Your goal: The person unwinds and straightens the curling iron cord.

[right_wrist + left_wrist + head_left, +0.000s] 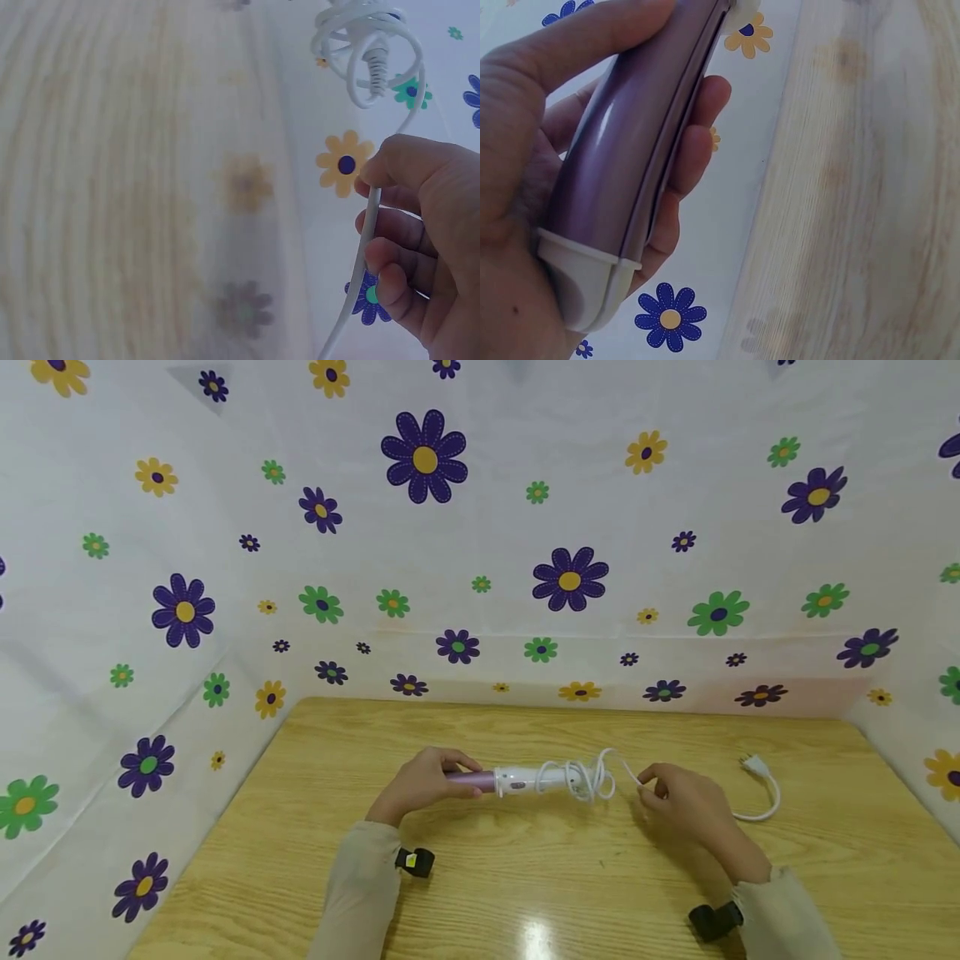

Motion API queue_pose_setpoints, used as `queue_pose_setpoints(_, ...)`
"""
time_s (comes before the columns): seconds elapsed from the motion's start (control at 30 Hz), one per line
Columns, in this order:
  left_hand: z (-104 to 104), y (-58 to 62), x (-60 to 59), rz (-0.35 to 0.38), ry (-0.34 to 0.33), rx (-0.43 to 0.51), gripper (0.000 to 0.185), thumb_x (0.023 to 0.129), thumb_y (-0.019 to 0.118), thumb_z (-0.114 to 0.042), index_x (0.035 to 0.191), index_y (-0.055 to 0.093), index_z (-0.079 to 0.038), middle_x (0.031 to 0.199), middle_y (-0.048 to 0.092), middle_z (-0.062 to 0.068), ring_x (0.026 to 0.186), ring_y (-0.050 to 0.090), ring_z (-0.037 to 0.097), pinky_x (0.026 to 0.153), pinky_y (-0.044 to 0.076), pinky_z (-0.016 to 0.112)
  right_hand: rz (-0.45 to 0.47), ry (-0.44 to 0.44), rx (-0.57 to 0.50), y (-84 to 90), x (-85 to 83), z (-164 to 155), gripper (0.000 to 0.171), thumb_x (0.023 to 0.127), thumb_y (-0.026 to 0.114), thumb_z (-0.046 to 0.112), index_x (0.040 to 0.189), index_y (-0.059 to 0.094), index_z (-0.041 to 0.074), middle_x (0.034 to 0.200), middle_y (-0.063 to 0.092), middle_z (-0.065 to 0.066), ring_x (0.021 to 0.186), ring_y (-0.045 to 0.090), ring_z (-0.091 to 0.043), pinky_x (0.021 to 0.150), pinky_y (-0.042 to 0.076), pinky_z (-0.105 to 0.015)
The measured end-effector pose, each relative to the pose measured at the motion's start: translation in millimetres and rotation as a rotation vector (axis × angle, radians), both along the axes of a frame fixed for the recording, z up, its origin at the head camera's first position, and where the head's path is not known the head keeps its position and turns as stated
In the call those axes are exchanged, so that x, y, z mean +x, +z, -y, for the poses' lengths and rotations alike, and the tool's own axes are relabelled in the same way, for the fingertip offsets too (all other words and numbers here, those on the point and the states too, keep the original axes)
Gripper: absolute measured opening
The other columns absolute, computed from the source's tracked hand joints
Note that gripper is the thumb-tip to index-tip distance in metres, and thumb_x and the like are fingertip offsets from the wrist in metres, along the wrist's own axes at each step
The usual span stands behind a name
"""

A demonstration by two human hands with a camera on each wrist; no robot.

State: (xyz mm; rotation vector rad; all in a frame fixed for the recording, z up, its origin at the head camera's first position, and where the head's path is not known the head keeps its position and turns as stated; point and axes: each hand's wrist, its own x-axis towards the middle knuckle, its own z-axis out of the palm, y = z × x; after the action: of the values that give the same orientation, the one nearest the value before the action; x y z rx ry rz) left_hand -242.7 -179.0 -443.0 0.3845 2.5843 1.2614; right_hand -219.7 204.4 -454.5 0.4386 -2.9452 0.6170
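Note:
A hair iron (517, 780) with a purple body (626, 157) and a white handle is held level above the wooden table (525, 877). My left hand (420, 783) grips its purple end, fingers curled round it. A white cord (592, 777) is looped in coils around the white handle end (367, 52). My right hand (678, 797) pinches the cord (367, 225) just right of the coils. From there the cord runs on across the table to a white plug (753, 766) lying at the right.
White cloth with purple, green and yellow flowers (423, 456) walls the table at the back and both sides. Black wrist camera mounts (415, 862) sit on both sleeves. Bare wood lies in front of my hands.

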Motion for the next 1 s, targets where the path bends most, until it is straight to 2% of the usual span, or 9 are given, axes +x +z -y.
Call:
queue_pose_setpoints(0.2,1.7,-3.6,0.6,0.005,0.005,0.019,0.036,0.075,0.083,-0.033,0.107,0.072,-0.020,0.101,0.071,0.004,0.085,0.062,0.017,0.074,0.049,0.030,-0.039,0.035,-0.114,8.3,5.6,-11.6,0.020,0.090,0.064,0.014,0.109,0.063,0.008,0.066,0.054,0.005,0.051,0.038,-0.004,0.049,0.032,-0.023)
queue_pose_setpoints(0.27,2.7,-3.4,-0.4,0.000,0.003,0.021,0.036,0.076,0.083,-0.032,0.108,0.072,-0.020,0.101,0.071,0.003,0.086,0.062,0.016,0.074,0.049,0.031,-0.036,0.077,-0.194,10.1,7.6,-18.0,0.019,0.091,0.063,0.012,0.110,0.061,0.008,0.066,0.051,0.006,0.052,0.037,-0.001,0.049,0.033,-0.023)
queue_pose_setpoints(0.47,6.3,-1.2,-2.5,-0.010,0.013,0.025,0.034,0.076,0.083,-0.030,0.107,0.072,-0.021,0.099,0.071,0.003,0.085,0.062,0.017,0.075,0.049,0.031,0.098,0.206,-0.427,10.1,15.5,-39.1,0.016,0.095,0.059,0.009,0.110,0.059,0.003,0.069,0.053,-0.001,0.055,0.041,-0.004,0.049,0.035,-0.026)
queue_pose_setpoints(0.6,7.2,-0.6,-3.0,-0.003,0.027,0.025,0.034,0.076,0.083,-0.030,0.107,0.072,-0.021,0.099,0.071,0.004,0.085,0.062,0.017,0.074,0.049,0.031,0.126,0.227,-0.437,6.7,20.0,-49.2,0.013,0.094,0.060,0.008,0.106,0.060,0.002,0.073,0.056,-0.001,0.057,0.043,-0.006,0.051,0.036,-0.026)
queue_pose_setpoints(0.73,7.7,0.0,-2.7,0.000,0.024,0.033,0.034,0.076,0.083,-0.031,0.107,0.073,-0.021,0.101,0.071,0.004,0.086,0.063,0.017,0.076,0.050,0.031,0.153,0.193,-0.378,2.0,22.2,-53.7,0.010,0.093,0.062,0.008,0.102,0.062,0.005,0.077,0.057,0.004,0.063,0.046,-0.002,0.055,0.040,-0.024)
queue_pose_setpoints(0.87,8.2,0.8,-1.9,-0.008,0.021,0.032,0.036,0.075,0.083,-0.034,0.107,0.073,-0.020,0.103,0.071,0.004,0.087,0.063,0.016,0.077,0.050,0.032,0.250,0.164,-0.341,-4.4,20.3,-54.1,0.010,0.094,0.061,0.011,0.103,0.062,0.006,0.085,0.058,-0.002,0.068,0.051,-0.002,0.057,0.045,-0.024)
queue_pose_setpoints(1.0,7.0,1.1,-1.6,-0.009,0.013,0.017,0.036,0.075,0.082,-0.034,0.107,0.073,-0.020,0.105,0.071,0.003,0.088,0.063,0.016,0.078,0.050,0.033,0.340,0.143,-0.302,-11.7,15.9,-53.0,0.012,0.094,0.061,0.015,0.103,0.062,0.007,0.087,0.058,-0.004,0.067,0.050,-0.003,0.055,0.045,-0.024)
